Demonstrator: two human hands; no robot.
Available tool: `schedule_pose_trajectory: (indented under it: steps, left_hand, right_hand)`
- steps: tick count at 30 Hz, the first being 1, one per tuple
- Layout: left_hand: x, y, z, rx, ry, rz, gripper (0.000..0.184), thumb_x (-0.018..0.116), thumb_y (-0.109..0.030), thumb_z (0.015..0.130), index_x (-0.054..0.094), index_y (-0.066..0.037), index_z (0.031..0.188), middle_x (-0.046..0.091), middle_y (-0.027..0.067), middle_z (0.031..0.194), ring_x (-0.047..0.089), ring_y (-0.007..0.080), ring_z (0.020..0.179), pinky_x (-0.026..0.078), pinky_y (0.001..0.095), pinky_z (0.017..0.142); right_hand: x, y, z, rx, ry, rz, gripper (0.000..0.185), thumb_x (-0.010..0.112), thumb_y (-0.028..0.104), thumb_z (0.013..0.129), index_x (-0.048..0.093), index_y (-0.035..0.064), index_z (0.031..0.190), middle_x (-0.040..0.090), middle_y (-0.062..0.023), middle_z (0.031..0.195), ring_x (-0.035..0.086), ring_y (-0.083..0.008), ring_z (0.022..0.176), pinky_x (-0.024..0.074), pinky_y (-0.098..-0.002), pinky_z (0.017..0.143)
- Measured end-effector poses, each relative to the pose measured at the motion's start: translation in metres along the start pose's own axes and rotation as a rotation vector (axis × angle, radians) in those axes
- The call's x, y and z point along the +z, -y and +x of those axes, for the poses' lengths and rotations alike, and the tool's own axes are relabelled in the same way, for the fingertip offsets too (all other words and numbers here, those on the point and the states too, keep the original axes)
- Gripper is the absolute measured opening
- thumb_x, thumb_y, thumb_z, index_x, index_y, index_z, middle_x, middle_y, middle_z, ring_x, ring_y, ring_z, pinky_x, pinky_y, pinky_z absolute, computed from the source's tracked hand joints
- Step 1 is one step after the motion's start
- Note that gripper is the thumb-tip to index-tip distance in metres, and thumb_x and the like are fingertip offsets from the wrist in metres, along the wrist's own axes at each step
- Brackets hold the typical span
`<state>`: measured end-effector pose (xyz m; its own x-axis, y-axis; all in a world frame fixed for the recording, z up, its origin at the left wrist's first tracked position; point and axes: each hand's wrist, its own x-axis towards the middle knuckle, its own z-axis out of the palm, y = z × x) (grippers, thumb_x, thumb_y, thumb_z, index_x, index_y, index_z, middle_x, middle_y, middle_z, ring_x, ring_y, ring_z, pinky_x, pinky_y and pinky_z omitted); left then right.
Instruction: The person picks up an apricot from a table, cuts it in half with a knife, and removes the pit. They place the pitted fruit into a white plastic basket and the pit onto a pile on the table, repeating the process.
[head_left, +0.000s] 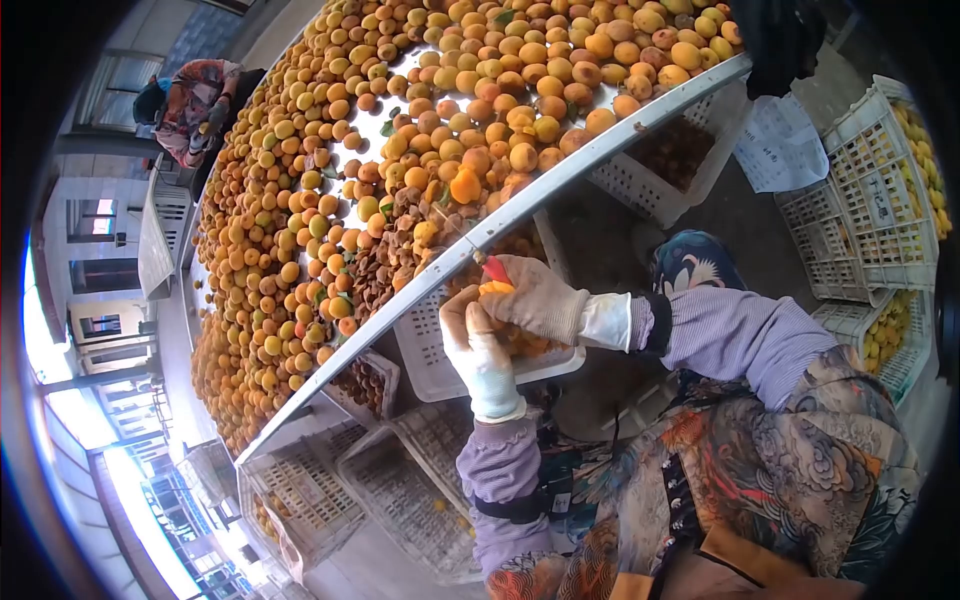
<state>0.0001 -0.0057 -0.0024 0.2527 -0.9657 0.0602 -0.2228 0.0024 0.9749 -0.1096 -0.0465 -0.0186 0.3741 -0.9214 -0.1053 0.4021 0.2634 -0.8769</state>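
My right hand, in a pale glove, is closed around a small tool with a red handle. A thin tip on it points toward the table's metal rim. An orange apricot is partly visible between my two hands, mostly covered by fingers. Curled around its near side is my left hand, in a white glove; its exact contact with the fruit is partly hidden. Just below my hands stands a white plastic crate with orange fruit in it. Dark apricot pits lie heaped on the table past the rim.
A sloping metal-edged table bears many apricots. Crates stand below it on the left, and stacked crates of yellow fruit at right. A plastic bag hangs near the upper right. Another person bends at the far side.
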Motion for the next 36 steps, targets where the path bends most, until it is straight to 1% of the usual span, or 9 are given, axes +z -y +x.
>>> schedule_pose_trajectory:
  steps: [7,13,17,22,24,27,30,32,36]
  left_hand:
    - [-0.014,0.005,0.008,-0.463,0.153,-0.488,0.023,0.047,-0.022,0.095,0.053,-0.003,0.107,0.053,-0.0006,0.073,0.039,0.003,0.05,0.037,0.0167,0.049]
    - [-0.005,-0.008,0.005,-0.661,0.107,-0.862,0.017,0.046,-0.02,0.095,0.055,-0.006,0.093,0.035,-0.0066,0.051,0.023,0.0046,0.037,0.027,0.0175,0.037]
    - [-0.013,-0.002,0.008,-0.827,0.108,-1.109,0.022,0.04,-0.023,0.098,0.051,-0.009,0.085,0.034,-0.0067,0.05,0.021,0.0058,0.037,0.031,0.0201,0.041]
    - [-0.024,0.008,0.009,-0.674,0.363,-1.45,0.021,0.039,-0.022,0.098,0.051,-0.008,0.086,0.035,-0.0052,0.053,0.019,0.006,0.038,0.03,0.0215,0.046]
    - [-0.023,0.004,0.01,-0.462,0.435,-1.439,0.027,0.038,-0.019,0.098,0.052,-0.003,0.114,0.027,-0.0063,0.051,0.018,0.0053,0.037,0.023,0.0214,0.042]
    - [-0.028,0.006,0.008,-0.492,0.313,-1.382,0.024,0.04,-0.021,0.098,0.054,-0.004,0.108,0.029,-0.0044,0.05,0.023,0.0075,0.038,0.031,0.0236,0.047]
    - [-0.036,0.006,0.01,-0.453,0.196,-1.289,0.025,0.042,-0.022,0.098,0.055,-0.004,0.108,0.031,-0.0032,0.052,0.025,0.0084,0.039,0.037,0.0263,0.052]
    - [-0.045,0.003,0.012,-0.407,0.149,-1.233,0.026,0.042,-0.022,0.098,0.056,-0.004,0.108,0.033,-0.0027,0.054,0.026,0.0086,0.039,0.04,0.0278,0.055]
    - [-0.058,-0.002,0.016,-0.271,0.043,-1.163,0.026,0.045,-0.021,0.097,0.055,-0.002,0.112,0.034,-0.0028,0.058,0.025,0.0069,0.041,0.046,0.027,0.067]
  right_hand:
    - [-0.006,0.004,-0.003,-0.111,0.01,-0.389,0.025,0.063,0.018,0.085,0.052,0.0042,0.102,0.057,-0.0036,0.086,0.054,-0.0101,0.077,0.0484,-0.0243,0.069]
    - [-0.004,0.026,-0.008,0.224,0.109,-0.079,0.026,0.063,0.02,0.086,0.051,0.0057,0.104,0.057,-0.0031,0.084,0.055,-0.0092,0.07,0.049,-0.0222,0.061]
    - [0.0,0.014,-0.007,0.075,0.081,-0.042,0.024,0.064,0.02,0.086,0.052,0.0057,0.101,0.056,-0.0023,0.081,0.054,-0.0067,0.063,0.0473,-0.0202,0.056]
    - [-0.013,0.016,0.006,0.311,0.221,0.273,0.018,0.062,0.02,0.087,0.056,0.0053,0.095,0.056,-0.0022,0.081,0.052,-0.0061,0.063,0.0449,-0.0195,0.056]
    - [-0.009,0.016,0.006,0.33,0.225,0.261,0.018,0.062,0.02,0.087,0.057,0.0058,0.097,0.057,-0.001,0.08,0.052,-0.0047,0.065,0.0431,-0.0199,0.054]
    - [0.0,0.01,0.008,0.098,0.151,0.219,0.015,0.063,0.019,0.086,0.061,0.0053,0.092,0.055,0.0027,0.072,0.049,-0.0038,0.058,0.0405,-0.0187,0.05]
    - [0.0,0.014,0.011,-0.015,0.14,0.079,0.017,0.064,0.018,0.086,0.059,0.006,0.097,0.057,0.0012,0.076,0.051,-0.0037,0.065,0.0418,-0.0181,0.056]
    - [0.001,0.03,0.01,0.205,0.013,0.047,0.017,0.067,0.015,0.084,0.06,0.0048,0.096,0.057,0.0001,0.082,0.052,-0.0047,0.073,0.0439,-0.0194,0.066]
    - [0.006,0.005,0.016,-0.192,0.063,-0.368,0.046,0.073,0.023,0.08,0.054,0.0001,0.114,0.062,-0.0081,0.1,0.057,-0.0168,0.094,0.0461,-0.0292,0.084]
